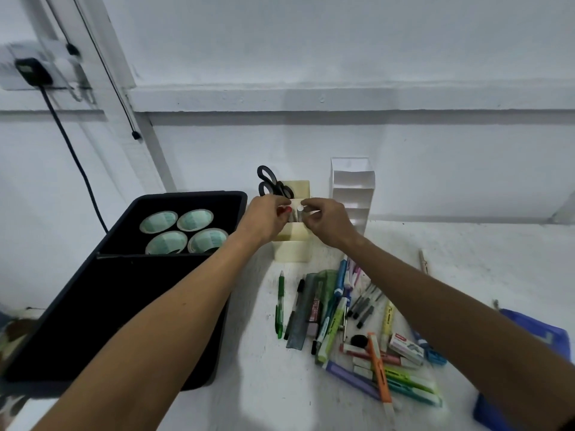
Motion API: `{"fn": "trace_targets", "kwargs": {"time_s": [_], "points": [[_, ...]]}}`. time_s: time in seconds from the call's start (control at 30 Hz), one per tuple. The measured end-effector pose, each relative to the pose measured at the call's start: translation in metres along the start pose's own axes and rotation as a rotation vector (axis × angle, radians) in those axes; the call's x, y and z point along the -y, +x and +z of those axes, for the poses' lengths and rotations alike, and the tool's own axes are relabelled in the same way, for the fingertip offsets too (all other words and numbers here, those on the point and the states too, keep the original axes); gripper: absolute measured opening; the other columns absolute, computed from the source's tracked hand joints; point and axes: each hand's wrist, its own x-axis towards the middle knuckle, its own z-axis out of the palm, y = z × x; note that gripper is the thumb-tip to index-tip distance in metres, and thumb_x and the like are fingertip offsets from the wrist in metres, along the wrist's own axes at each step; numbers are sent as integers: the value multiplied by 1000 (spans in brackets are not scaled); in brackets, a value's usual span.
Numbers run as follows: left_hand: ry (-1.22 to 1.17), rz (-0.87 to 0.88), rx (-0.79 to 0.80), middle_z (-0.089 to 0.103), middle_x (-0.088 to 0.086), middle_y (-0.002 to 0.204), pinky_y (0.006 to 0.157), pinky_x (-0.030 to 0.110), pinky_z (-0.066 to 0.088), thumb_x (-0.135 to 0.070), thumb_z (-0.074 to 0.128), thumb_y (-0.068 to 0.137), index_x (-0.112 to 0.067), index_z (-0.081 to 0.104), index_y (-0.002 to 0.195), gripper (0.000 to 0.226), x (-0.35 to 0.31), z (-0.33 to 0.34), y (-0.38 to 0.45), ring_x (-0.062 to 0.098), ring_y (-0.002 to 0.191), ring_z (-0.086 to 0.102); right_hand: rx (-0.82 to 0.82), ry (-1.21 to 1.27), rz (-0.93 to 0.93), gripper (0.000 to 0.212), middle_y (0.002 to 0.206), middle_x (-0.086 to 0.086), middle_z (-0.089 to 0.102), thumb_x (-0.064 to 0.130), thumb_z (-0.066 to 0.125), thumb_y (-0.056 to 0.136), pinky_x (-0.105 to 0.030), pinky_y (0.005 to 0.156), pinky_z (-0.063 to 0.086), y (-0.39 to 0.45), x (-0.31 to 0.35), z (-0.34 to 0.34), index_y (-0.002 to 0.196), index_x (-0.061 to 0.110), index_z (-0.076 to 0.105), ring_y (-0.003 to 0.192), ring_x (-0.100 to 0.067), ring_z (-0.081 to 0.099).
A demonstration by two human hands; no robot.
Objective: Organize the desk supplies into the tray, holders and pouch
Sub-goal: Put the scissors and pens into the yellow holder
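Observation:
Both my hands are over the cream desk holder [292, 248] at the back of the desk. My left hand [264, 219] pinches a small red-topped item [285, 210]. My right hand [326, 220] pinches a white cylindrical stick [299, 212] upright above the holder's middle compartment. Black-handled scissors [269, 181] stand in the holder's rear compartment. A heap of pens, markers and highlighters [351, 321] lies on the desk in front, with a grey ruler [303, 318] and a green pen [280, 303] at its left edge.
A black tray [155, 306] at left holds several tape rolls [183, 231] in its far section. A white tiered holder [353, 194] stands right of the cream one. A staples box [406, 346] and a blue pouch [529, 346] lie at right. A cable [71, 150] hangs on the wall.

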Motion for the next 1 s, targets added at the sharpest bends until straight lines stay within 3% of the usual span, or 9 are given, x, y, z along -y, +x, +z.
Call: {"fn": "trace_targets", "kwargs": {"time_s": [0.13,0.27,0.37,0.57,0.73,0.9,1.0], "points": [[10,81,-117,70,5,112,85,29,48,-22,62,90,-11,67,117,30,-7,-5,-18,22,101,64,12,30,12,32,106,-7,70,17,65,84,5,63,39,-16,2,-10,115,7,65,75,-12,67],[-22,130,-164,68,8,103,83,32,48,-15,64,85,-9,71,107,24,-12,-3,-46,25,94,62,111,68,58,30,102,-1,71,16,70,80,-6,71,47,-44,0,-26,110,12,68,79,-8,67],[-4,82,-89,67,11,110,85,31,45,-17,66,85,-7,69,112,29,-12,6,-63,26,97,61,205,75,67,28,97,2,70,17,71,80,-19,78,53,-67,-6,-38,107,13,68,83,-9,68],[67,-6,192,68,7,110,81,25,45,-24,67,87,-10,67,117,33,-5,31,-81,20,92,62,321,-73,125,21,92,0,71,16,71,79,-11,75,48,-110,-34,-61,100,14,71,80,-8,65],[111,-41,283,67,4,105,74,22,40,-29,69,86,-13,67,115,33,1,46,-84,14,86,54,391,-144,189,21,93,1,72,17,73,78,-6,70,46,-135,-58,-73,98,14,71,77,-3,64],[170,-86,437,65,5,112,75,24,43,-34,72,84,-15,63,121,43,6,53,-82,16,86,52,482,-178,188,22,93,6,70,18,76,74,-17,71,51,-148,-68,-71,96,19,73,82,-5,64],[148,-90,477,66,5,108,75,25,43,-36,74,82,-16,61,124,48,6,55,-79,16,85,55,477,-188,178,24,94,9,69,17,75,74,-9,69,45,-153,-69,-68,98,22,73,82,-3,61]]}}
